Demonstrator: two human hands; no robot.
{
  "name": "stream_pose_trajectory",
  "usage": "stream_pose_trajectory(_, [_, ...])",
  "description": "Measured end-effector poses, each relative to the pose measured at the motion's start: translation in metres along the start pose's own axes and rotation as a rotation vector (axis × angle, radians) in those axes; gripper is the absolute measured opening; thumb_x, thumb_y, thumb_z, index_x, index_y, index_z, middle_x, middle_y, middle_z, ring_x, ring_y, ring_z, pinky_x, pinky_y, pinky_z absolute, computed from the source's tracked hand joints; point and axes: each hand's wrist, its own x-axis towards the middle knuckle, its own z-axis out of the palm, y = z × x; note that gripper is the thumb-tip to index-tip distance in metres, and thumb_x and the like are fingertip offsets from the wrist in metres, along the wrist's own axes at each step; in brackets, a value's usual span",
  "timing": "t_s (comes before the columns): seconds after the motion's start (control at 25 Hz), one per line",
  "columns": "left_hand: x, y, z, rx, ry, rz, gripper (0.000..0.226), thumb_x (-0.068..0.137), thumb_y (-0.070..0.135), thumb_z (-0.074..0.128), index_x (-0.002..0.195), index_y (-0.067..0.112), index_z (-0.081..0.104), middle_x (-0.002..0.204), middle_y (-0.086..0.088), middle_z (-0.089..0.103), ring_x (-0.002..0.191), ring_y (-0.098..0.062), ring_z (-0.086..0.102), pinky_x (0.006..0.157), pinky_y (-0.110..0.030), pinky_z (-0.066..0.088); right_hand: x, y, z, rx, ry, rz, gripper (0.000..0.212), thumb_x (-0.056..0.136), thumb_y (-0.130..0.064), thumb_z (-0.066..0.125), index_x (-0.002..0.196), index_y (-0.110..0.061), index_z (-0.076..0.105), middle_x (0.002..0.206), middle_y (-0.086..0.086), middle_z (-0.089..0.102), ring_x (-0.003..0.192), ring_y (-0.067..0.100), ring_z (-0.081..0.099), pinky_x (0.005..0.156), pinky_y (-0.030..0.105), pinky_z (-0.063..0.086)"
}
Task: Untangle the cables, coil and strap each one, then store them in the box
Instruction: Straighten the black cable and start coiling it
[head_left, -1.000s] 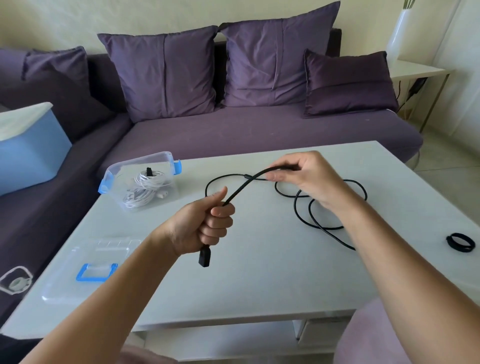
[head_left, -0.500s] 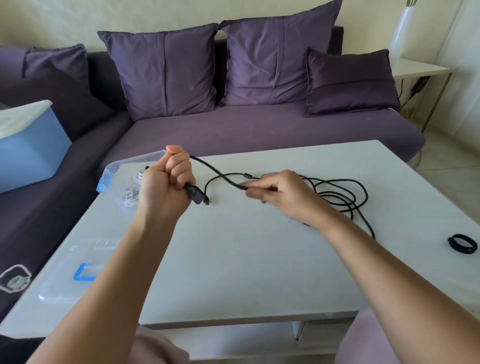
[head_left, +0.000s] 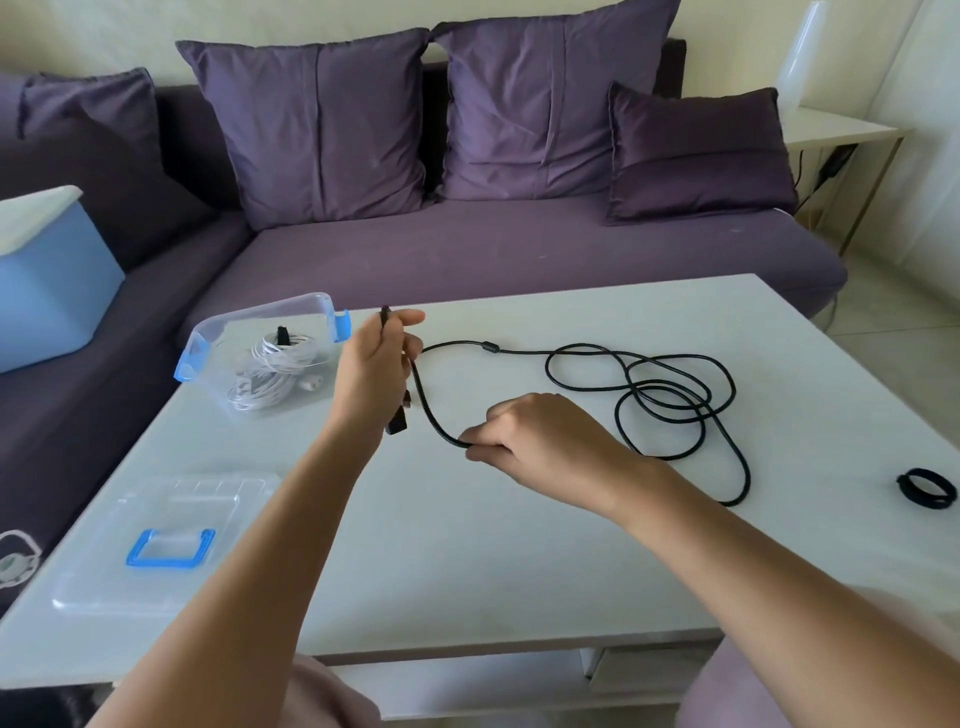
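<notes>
A long black cable (head_left: 670, 387) lies in loose loops on the white table (head_left: 467, 561). My left hand (head_left: 374, 371) is raised above the table and grips the cable near its plug end; the plug (head_left: 397, 422) hangs below the hand. My right hand (head_left: 535, 439) pinches the same cable lower down, near the table top, so a short curve runs between the hands. A clear box with blue clips (head_left: 208, 338) stands at the table's back left and holds a coiled white cable (head_left: 275, 371). A black strap ring (head_left: 927, 488) lies at the right edge.
The box's clear lid with a blue handle (head_left: 166, 545) lies at the front left of the table. A purple sofa with cushions (head_left: 467, 244) runs behind the table. A blue container (head_left: 47, 291) sits on the sofa at the left. A side table (head_left: 836, 130) stands at the back right.
My left hand turned so the plug now hangs downward. My right hand slid along the cable and moved down toward me, drawing out a curve of cable between the hands.
</notes>
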Motion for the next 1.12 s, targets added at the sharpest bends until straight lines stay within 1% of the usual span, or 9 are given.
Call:
stream_pose_trajectory(0.12, [0.003,0.002,-0.007,-0.439,-0.019,-0.089,0.024,0.102,0.008,0.03,0.111,0.009,0.053,0.082,0.002,0.064,0.052,-0.007,0.051,0.054,-0.02,0.041,-0.002,0.0,-0.003,0.017,0.015,-0.013,0.029,0.098,-0.034,0.045,0.102,-0.015,0.066,0.074,0.004,0.052,0.072,0.019,0.045,0.064,0.034,0.041])
stream_pose_trajectory(0.2, [0.004,0.0,-0.005,-0.618,-0.066,-0.09,0.025,0.102,0.005,0.032,0.124,0.003,0.044,0.107,-0.006,0.067,0.081,-0.013,0.068,0.073,-0.021,0.053,-0.002,-0.002,-0.003,0.029,0.015,-0.025,0.029,0.098,-0.034,0.044,0.105,-0.016,0.066,0.075,0.003,0.053,0.074,0.019,0.046,0.066,0.035,0.045])
stream_pose_trajectory(0.36, [-0.001,-0.008,0.014,-0.051,-0.073,0.07,0.042,0.101,0.008,0.036,0.143,0.011,0.036,0.14,0.001,0.048,0.126,-0.009,0.048,0.104,-0.02,0.037,-0.001,-0.005,-0.001,0.023,0.013,-0.045,0.029,0.098,-0.034,0.044,0.104,-0.016,0.066,0.073,-0.001,0.049,0.074,0.02,0.046,0.067,0.034,0.045])
stream_pose_trajectory(0.52, [-0.016,-0.015,0.029,0.548,-0.157,0.305,0.046,0.098,0.002,0.032,0.142,0.015,0.038,0.111,0.0,0.058,0.075,-0.012,0.061,0.065,-0.018,0.035,-0.003,-0.006,-0.002,0.049,-0.044,-0.108,0.027,0.097,-0.031,0.05,0.095,-0.013,0.069,0.067,-0.008,0.043,0.069,0.015,0.042,0.063,0.03,0.035])
stream_pose_trajectory(0.6, [-0.021,-0.022,0.029,0.685,-0.392,0.305,0.042,0.097,0.002,0.035,0.138,0.011,0.038,0.105,-0.008,0.066,0.07,-0.018,0.066,0.058,-0.024,0.04,-0.004,0.001,-0.012,0.065,0.025,-0.184,0.019,0.091,-0.028,0.058,0.088,-0.02,0.074,0.067,-0.014,0.044,0.066,0.005,0.039,0.059,0.022,0.032])
stream_pose_trajectory(0.68, [-0.026,-0.022,0.028,0.542,-0.624,0.097,0.019,0.098,0.007,0.034,0.113,0.01,0.046,0.082,-0.022,0.064,0.044,-0.008,0.056,0.05,-0.036,0.038,-0.006,0.021,-0.027,0.094,0.191,-0.176,0.014,0.083,-0.028,0.063,0.082,-0.023,0.076,0.066,-0.018,0.045,0.07,0.0,0.04,0.056,0.016,0.027])
stream_pose_trajectory(0.76, [-0.024,-0.019,0.031,0.39,-0.671,-0.11,0.021,0.101,0.023,0.032,0.094,0.013,0.049,0.058,-0.018,0.054,0.034,-0.009,0.035,0.046,-0.03,0.03,-0.009,0.045,-0.042,0.105,0.364,-0.09,0.016,0.08,-0.031,0.065,0.084,-0.023,0.077,0.064,-0.016,0.046,0.067,0.003,0.041,0.054,0.018,0.027])
stream_pose_trajectory(0.92, [-0.022,-0.013,0.034,0.147,-0.857,-0.249,0.049,0.103,0.042,0.022,0.113,0.018,0.064,0.046,0.001,0.032,0.04,-0.015,0.015,0.04,-0.019,0.015,-0.018,0.078,-0.06,0.079,0.571,0.005,0.022,0.084,-0.03,0.065,0.097,-0.017,0.077,0.064,-0.004,0.046,0.059,0.01,0.038,0.054,0.024,0.031])
stream_pose_trajectory(1.12, [-0.019,-0.006,0.024,-0.479,-1.034,-0.389,0.045,0.099,0.033,0.032,0.091,0.015,0.072,0.039,0.007,0.035,0.028,-0.003,0.021,0.03,-0.014,0.02,-0.023,0.109,-0.07,0.141,0.713,0.138,0.018,0.089,-0.022,0.064,0.1,-0.015,0.075,0.067,0.006,0.052,0.057,0.011,0.041,0.057,0.014,0.029])
